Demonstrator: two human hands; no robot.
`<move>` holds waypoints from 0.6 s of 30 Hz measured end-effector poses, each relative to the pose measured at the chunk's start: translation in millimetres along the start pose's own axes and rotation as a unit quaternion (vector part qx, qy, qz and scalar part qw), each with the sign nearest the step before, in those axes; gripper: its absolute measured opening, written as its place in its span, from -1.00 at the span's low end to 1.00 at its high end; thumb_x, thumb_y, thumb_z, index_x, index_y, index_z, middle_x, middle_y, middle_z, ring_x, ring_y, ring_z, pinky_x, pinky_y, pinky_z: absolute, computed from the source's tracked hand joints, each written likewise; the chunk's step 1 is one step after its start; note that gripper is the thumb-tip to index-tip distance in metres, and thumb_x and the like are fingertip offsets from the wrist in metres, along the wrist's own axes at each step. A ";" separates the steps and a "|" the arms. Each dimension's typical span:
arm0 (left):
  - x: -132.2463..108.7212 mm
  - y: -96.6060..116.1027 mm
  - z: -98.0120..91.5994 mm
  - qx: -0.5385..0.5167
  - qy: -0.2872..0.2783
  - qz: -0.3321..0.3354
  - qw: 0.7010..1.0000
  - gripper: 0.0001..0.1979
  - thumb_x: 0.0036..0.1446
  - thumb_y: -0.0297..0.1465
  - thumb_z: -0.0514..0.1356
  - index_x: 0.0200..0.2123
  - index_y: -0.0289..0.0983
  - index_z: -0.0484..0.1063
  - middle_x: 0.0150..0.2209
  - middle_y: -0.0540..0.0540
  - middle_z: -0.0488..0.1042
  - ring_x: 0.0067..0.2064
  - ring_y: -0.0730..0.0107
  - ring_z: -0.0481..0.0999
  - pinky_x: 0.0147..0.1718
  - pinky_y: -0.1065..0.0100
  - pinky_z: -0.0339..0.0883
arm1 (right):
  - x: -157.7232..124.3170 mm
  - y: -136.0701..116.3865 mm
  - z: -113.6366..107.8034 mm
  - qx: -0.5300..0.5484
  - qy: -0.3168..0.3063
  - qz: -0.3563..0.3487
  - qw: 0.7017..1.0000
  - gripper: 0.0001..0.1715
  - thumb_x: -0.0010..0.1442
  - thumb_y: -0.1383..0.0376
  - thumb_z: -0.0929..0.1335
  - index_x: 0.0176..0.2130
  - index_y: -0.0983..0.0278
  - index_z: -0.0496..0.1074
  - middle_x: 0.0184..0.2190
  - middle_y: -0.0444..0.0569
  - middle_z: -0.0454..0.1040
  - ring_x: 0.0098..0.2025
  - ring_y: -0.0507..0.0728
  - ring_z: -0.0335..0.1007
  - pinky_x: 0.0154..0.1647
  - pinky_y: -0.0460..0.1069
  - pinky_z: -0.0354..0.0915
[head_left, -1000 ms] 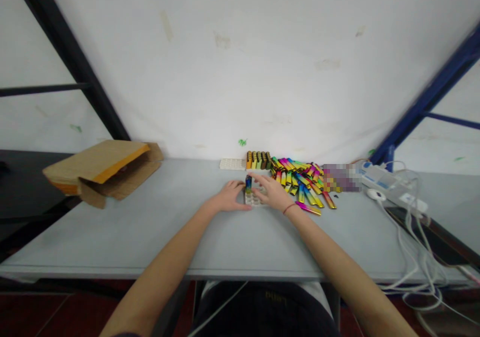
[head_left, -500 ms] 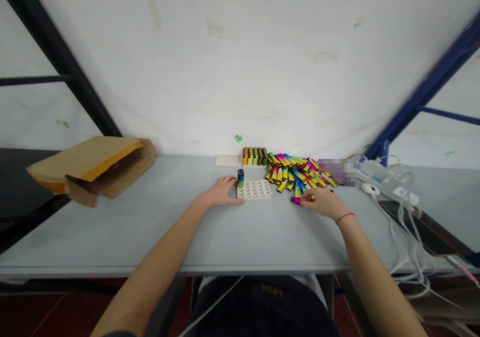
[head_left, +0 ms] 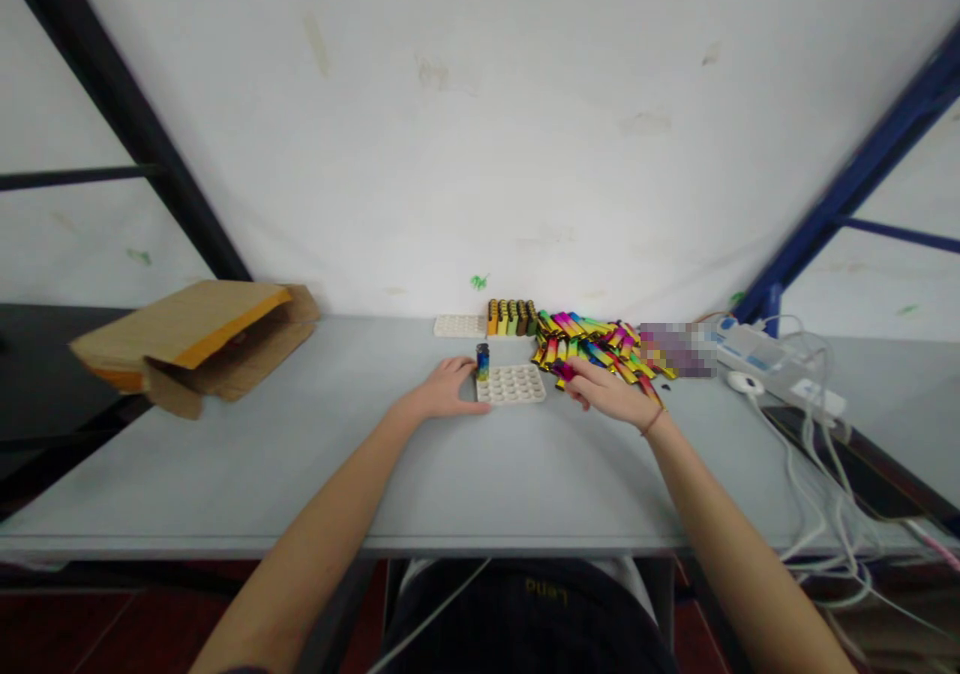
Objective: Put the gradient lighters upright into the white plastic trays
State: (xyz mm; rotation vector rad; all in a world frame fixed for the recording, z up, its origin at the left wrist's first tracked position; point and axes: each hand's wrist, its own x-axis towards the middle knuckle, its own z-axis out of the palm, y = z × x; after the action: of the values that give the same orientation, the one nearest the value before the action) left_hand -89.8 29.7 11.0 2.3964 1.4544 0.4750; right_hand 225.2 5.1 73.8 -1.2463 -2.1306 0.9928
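Note:
A white tray with round holes [head_left: 517,386] lies on the grey table. One blue and yellow lighter [head_left: 483,362] stands upright in its back left corner. My left hand [head_left: 444,391] rests at the tray's left edge, thumb and fingers spread, with nothing gripped. My right hand [head_left: 600,391] is closed on a dark magenta lighter [head_left: 562,369], right of the tray and in front of a heap of colourful lighters [head_left: 574,326]. Behind, a second tray [head_left: 460,326] lies by the wall, next to rows of upright lighters [head_left: 512,318].
An open cardboard box [head_left: 187,339] lies at the left. On the right are a power strip [head_left: 776,362], a white round device [head_left: 744,383], tangled white cables [head_left: 832,514] and a dark flat device [head_left: 855,464]. A wall [head_left: 480,134] rises behind the table.
My right hand has moved left and slightly up, carrying the magenta lighter towards the tray. My left hand has stayed at the tray's edge. The view has shifted slightly.

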 end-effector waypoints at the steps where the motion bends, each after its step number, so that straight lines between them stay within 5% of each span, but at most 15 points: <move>1: 0.1 -0.1 0.2 0.000 0.001 0.001 1.000 -0.12 -0.10 0.13 0.29 0.18 -0.30 0.33 0.25 -0.36 0.32 0.28 -0.19 0.27 0.28 -0.05 0.12 | 7.2 -3.7 2.0 0.002 0.005 -0.016 1.000 -0.85 0.22 0.21 0.23 -0.37 0.20 0.27 -0.49 -0.18 0.31 -0.47 0.05 0.26 -0.44 -0.06 0.26; 11: -0.4 -0.1 -0.5 -0.003 0.006 0.004 1.000 -0.13 -0.10 0.13 0.30 0.18 -0.29 0.35 0.26 -0.34 0.33 0.29 -0.17 0.27 0.30 -0.04 0.11 | 49.2 -7.3 40.6 0.036 0.095 -0.089 0.991 -0.61 0.28 -0.05 0.25 -0.36 0.19 0.26 -0.47 -0.20 0.29 -0.37 0.07 0.24 -0.33 -0.05 0.21; 18: -0.2 1.6 -2.8 0.007 -0.006 -0.011 1.000 -0.09 -0.10 0.12 0.32 0.21 -0.33 0.33 0.28 -0.36 0.30 0.32 -0.14 0.24 0.32 0.04 0.08 | 47.1 0.4 59.4 0.047 0.197 0.061 0.977 -0.31 0.37 -0.11 0.11 -0.67 0.15 0.08 -0.68 -0.12 0.15 -0.53 0.12 0.17 -0.43 0.03 0.07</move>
State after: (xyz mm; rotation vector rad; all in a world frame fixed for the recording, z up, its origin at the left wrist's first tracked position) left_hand -89.8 29.0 14.2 2.3889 1.4819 0.4461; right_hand 161.6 26.1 38.3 -1.4076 -1.7029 0.8029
